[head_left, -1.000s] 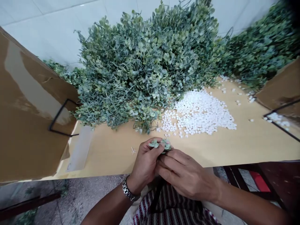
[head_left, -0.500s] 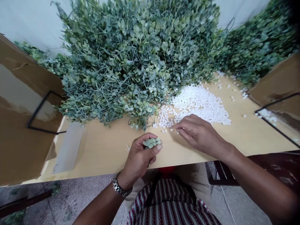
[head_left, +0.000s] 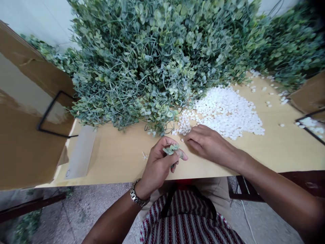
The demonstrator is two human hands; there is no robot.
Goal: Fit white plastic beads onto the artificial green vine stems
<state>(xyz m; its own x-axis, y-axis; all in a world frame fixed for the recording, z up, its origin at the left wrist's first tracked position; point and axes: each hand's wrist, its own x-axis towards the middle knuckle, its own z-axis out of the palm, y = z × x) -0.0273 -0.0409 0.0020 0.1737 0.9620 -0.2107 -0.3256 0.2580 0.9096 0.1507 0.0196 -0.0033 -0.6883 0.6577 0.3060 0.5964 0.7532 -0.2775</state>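
Note:
My left hand (head_left: 158,164) is closed around a small sprig of green artificial leaves (head_left: 171,149), its leaves poking out between thumb and fingers over the table's front edge. To the right, my right hand (head_left: 209,145) rests low over the tabletop with thumb and fingertips pinched together. Whatever lies between those fingertips is hidden. Just beyond it spreads a pile of small white plastic pieces (head_left: 228,110), a few of them loose near my fingers. A small white star-shaped piece (head_left: 144,156) lies left of my left hand.
A large heap of artificial foliage (head_left: 152,64) covers the back of the tan table (head_left: 114,149). Cardboard (head_left: 30,128) with a black wire frame (head_left: 42,118) stands at left, and more cardboard (head_left: 311,91) at right. A translucent strip (head_left: 81,152) lies at left.
My right hand has come left toward my left hand, away from the white pile's edge. My left hand still holds the sprig, its index finger now extended. The view has shifted slightly.

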